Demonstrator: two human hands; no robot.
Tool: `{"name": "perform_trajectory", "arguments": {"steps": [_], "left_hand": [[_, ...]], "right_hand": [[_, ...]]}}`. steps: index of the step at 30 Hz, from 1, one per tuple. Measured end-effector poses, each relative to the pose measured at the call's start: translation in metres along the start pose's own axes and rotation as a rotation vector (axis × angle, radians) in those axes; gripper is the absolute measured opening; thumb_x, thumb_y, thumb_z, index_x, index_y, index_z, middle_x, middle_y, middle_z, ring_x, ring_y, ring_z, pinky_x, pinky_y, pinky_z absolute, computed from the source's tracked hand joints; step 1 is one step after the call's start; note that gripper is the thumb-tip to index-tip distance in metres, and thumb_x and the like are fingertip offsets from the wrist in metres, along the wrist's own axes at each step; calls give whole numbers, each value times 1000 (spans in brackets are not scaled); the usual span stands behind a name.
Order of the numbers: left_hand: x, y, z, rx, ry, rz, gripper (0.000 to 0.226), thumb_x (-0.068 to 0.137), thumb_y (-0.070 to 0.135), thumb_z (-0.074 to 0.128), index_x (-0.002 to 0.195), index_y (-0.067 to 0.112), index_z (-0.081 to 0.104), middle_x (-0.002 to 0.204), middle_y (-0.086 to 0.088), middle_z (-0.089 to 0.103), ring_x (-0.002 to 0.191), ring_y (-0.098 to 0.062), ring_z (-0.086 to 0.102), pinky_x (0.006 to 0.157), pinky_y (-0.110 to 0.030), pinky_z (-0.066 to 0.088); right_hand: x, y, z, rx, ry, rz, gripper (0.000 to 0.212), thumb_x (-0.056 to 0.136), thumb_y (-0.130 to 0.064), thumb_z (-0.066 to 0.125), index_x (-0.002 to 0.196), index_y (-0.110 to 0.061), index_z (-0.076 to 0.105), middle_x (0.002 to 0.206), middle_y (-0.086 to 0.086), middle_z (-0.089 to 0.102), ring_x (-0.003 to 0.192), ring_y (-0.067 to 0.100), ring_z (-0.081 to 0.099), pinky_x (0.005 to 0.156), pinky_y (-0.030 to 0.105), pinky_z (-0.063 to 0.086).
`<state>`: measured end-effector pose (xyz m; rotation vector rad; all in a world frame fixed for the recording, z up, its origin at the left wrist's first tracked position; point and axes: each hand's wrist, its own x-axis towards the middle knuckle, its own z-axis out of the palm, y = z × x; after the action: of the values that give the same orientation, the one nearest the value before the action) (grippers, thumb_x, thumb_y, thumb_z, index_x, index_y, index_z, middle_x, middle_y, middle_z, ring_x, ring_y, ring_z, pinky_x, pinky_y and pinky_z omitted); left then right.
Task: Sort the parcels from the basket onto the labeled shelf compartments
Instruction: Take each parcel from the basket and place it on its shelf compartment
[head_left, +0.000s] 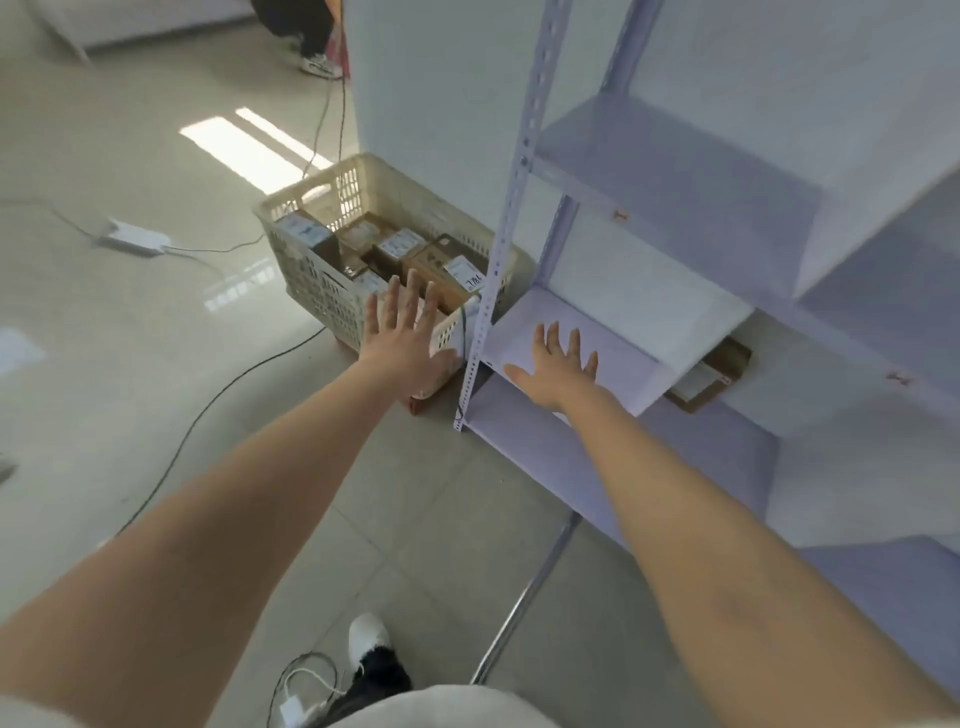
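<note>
hands: left hand (410, 338) and right hand (553, 371) both empty, fingers (414, 293) spread apart | parcels (400, 249): in the basket (317, 291) on the floor (156, 364), left of the shelf (649, 171), just ahead of the left fingers (one box (711, 382) already sits low in the shelf) | nearer: left hand, over the basket's near rim; right hand hovers before a low compartment

Glossy pale floor tiles (130, 364) reflect a bright light patch (249, 145) beside a white wall (426, 104), with a power brick (132, 238) at left.
</note>
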<state>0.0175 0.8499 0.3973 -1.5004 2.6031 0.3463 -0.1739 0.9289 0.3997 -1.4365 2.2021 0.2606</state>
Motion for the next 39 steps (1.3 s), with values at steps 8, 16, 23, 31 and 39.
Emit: {"name": "perform_trajectory", "arguments": {"steps": [8, 16, 23, 31, 39], "left_hand": [[42, -129, -67, -7, 115, -137, 88, 95, 63, 29, 149, 20, -26, 152, -5, -37, 140, -28, -34, 115, -52, -18], [131, -196, -84, 44, 72, -198, 89, 94, 65, 29, 150, 19, -24, 154, -6, -35, 142, -27, -31, 116, -49, -17], [241, -240, -120, 96, 55, -253, 88, 95, 64, 26, 150, 17, -24, 155, -7, -32, 143, -27, -28, 115, -47, -18], [323, -290, -127, 63, -38, -326, 89, 94, 65, 28, 150, 18, -23, 155, -9, -31, 144, -29, -25, 117, -46, -15], [429, -345, -127, 52, -99, -247, 87, 95, 63, 29, 151, 19, -21, 156, -8, -30, 146, -29, -22, 119, -47, -10]], "right_hand": [[61, -155, -57, -55, 16, -226, 86, 98, -63, 26, 154, -16, -18, 162, 4, -22, 148, 31, -20, 120, 54, -2], [160, -216, -108, -34, -21, -277, 86, 98, -60, 30, 153, -16, -19, 161, 5, -23, 147, 32, -24, 120, 54, -6], [271, -242, -176, -44, 0, -300, 87, 97, -61, 31, 152, -19, -22, 160, 3, -26, 146, 31, -24, 117, 54, -7], [368, -278, -222, -77, -47, -321, 87, 97, -60, 31, 153, -17, -21, 161, 5, -23, 147, 33, -21, 119, 56, -5], [461, -326, -236, -48, -93, -264, 85, 99, -56, 34, 153, -18, -19, 161, 5, -23, 147, 32, -21, 119, 54, -6]]}}
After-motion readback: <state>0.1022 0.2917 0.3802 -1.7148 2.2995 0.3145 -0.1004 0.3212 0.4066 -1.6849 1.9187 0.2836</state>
